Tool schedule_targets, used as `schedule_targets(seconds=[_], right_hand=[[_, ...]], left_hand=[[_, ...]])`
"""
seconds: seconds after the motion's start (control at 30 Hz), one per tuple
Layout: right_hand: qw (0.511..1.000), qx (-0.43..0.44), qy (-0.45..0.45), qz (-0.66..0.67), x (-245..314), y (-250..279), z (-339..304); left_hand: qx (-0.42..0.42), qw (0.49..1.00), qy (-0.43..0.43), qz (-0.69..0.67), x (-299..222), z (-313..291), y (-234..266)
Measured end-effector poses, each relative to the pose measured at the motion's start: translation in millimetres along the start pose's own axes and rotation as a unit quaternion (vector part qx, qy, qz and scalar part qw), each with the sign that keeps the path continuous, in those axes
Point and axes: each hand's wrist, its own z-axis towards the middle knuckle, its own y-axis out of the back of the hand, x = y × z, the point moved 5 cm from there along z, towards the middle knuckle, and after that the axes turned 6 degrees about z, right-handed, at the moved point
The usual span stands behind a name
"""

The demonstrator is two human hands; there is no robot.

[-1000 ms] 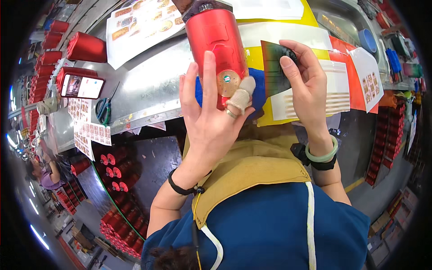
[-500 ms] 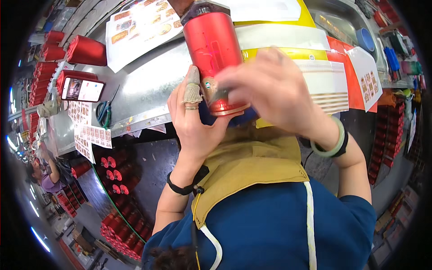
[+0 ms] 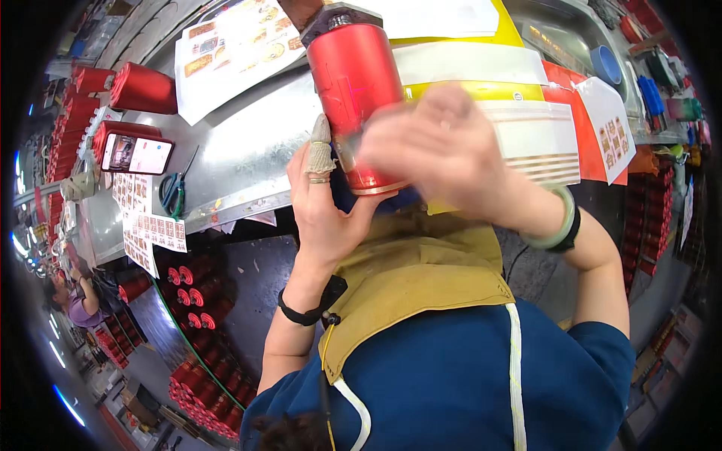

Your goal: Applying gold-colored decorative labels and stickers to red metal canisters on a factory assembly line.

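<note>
A glossy red metal cylinder (image 3: 355,71) lies lengthwise before me, its far end against a dark metal holder (image 3: 331,16). At its near left end, my left hand (image 3: 323,195) grips it, thumb under the rim and fingers along the side. A beige fabric wrap (image 3: 321,156) covers one finger of that hand. My right hand (image 3: 444,146) is curled over the near right side of the cylinder, its fingers smeared by motion. Whatever lies between those fingers is hidden, as is most of the cylinder's near surface.
On the metal bench (image 3: 233,154) are a phone (image 3: 137,154), scissors (image 3: 173,192) and sticker sheets (image 3: 154,229). A large printed sheet (image 3: 237,56) lies behind. Yellow, white and red sheets (image 3: 526,139) are at right. Several red cylinders (image 3: 199,289) stand below left. Another person (image 3: 83,301) is far left.
My right hand has moved slightly up and left across the cylinder. A dark piece seen at its fingertips earlier is now covered. My left hand stays on the near end.
</note>
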Motion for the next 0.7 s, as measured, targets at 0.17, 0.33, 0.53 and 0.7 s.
schedule_targets(seconds=[0.17, 0.33, 0.53, 0.7], right_hand=[[0.998, -0.029, -0.049, 0.001, -28, 4, 17], [0.996, 0.04, 0.043, 0.071, 16, 2, -7], [0.997, -0.033, -0.013, -0.065, -42, 13, 13], [0.989, 0.082, 0.013, 0.121, 17, 8, -3]], left_hand=[[0.003, 1.0, 0.0, -0.018, 2, -2, 3], [0.066, 0.997, 0.021, -0.033, 15, -1, -8], [-0.046, 0.999, 0.003, -0.014, -6, 9, 4], [-0.01, 0.998, 0.037, -0.051, 8, 3, -1]])
